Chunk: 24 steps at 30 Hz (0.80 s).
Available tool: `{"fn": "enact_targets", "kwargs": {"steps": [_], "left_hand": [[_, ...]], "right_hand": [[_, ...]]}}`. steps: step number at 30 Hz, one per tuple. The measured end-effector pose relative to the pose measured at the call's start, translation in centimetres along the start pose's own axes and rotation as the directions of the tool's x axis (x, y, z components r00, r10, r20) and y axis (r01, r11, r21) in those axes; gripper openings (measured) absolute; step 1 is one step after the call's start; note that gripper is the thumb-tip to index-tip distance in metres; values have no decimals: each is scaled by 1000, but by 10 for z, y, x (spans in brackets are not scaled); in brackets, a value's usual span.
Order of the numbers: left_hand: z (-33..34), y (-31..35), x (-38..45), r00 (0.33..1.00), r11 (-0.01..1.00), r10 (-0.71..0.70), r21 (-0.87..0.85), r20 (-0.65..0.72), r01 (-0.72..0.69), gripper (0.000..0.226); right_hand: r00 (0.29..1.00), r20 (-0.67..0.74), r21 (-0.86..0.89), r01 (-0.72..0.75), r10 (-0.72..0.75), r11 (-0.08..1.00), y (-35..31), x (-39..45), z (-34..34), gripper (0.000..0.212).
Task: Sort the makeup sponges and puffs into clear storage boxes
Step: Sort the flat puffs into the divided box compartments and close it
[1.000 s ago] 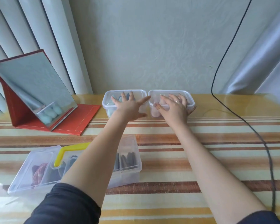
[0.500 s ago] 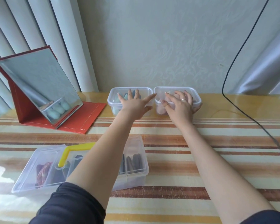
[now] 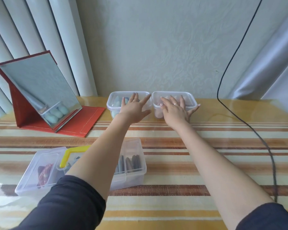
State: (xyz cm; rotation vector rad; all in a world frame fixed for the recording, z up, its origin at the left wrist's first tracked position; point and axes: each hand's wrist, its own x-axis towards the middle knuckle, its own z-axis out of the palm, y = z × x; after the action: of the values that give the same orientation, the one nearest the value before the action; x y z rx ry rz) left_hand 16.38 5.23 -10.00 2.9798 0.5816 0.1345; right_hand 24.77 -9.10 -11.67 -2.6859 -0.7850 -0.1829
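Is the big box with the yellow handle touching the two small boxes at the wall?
No. The yellow-handled box sits apart, nearer the person, with striped tablecloth between.

There is one view only, from a wide-angle camera worn on the person's head. It looks forward and down across the striped table [image 3: 181, 163] toward the far wall [image 3: 173, 47]. Both forearms stretch away from the bottom edge, sleeves nearest the lens, and the left hand [image 3: 133, 110] and right hand [image 3: 175, 112] lie far out by two clear boxes against the wall. The near clear organiser box [image 3: 83, 170] sits low on the left, close below the camera. A standing mirror [image 3: 40, 93] marks the far left, a black cable [image 3: 239, 117] the right. Straight lines bow toward the frame's edges. No second view shares the scene.
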Motion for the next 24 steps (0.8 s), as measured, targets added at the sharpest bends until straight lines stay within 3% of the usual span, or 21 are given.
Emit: {"fn": "enact_targets", "kwargs": {"steps": [3, 5, 7, 8, 9, 10, 12, 13, 15, 19, 22, 24], "left_hand": [[-17, 1, -19, 998, 986, -46, -156, 51, 53, 74], [-28, -3, -42, 995, 988, -74, -133, 74, 83, 79], [-36, -13, -70, 993, 990, -103, -86, 62, 108, 76], [-37, -22, -85, 991, 991, -124, -48, 53, 126, 71], [-37, -33, -99, 987, 989, -150, 2, 59, 150, 65], [-35, -46, -112, 980, 983, -183, 44, 75, 180, 59], [-33, -69, -138, 966, 970, -242, 20, 94, 241, 48], [-34, -76, -152, 958, 960, -276, -34, 84, 279, 45], [-37, -83, -178, 938, 936, -342, -73, 57, 345, 45], [-34, -94, -215, 895, 897, -441, 0, -67, 442, 54], [-36, -110, -233, 894, 864, -432, -228, 122, 449, 83], [-47, -110, -242, 948, 816, -241, -485, 210, 315, 104]], "right_hand": [[997, -71, 50, 47, -44, 998, -11, -18, -7, 41], [986, -149, 340, 123, -76, 932, -23, -39, -8, 40], [988, -80, 722, 150, -134, 675, -41, -67, -8, 38], [985, 4, 848, 90, -175, 523, -51, -83, -10, 37], [971, 102, 907, -2, -215, 421, -61, -98, -11, 36], [943, 205, 914, -88, -263, 395, -69, -109, -12, 36], [887, 343, 864, -169, -310, 474, -80, -126, -14, 31], [892, 356, 842, -177, -279, 509, -83, -131, -13, 26], [927, 330, 841, -202, -180, 502, -87, -137, -16, 15], [951, 287, 856, -203, -112, 475, -90, -143, -22, 14], [956, 269, 841, -171, -122, 513, -87, -144, -29, 5], [960, 261, 821, -165, -101, 547, -80, -140, -32, 5]]}}
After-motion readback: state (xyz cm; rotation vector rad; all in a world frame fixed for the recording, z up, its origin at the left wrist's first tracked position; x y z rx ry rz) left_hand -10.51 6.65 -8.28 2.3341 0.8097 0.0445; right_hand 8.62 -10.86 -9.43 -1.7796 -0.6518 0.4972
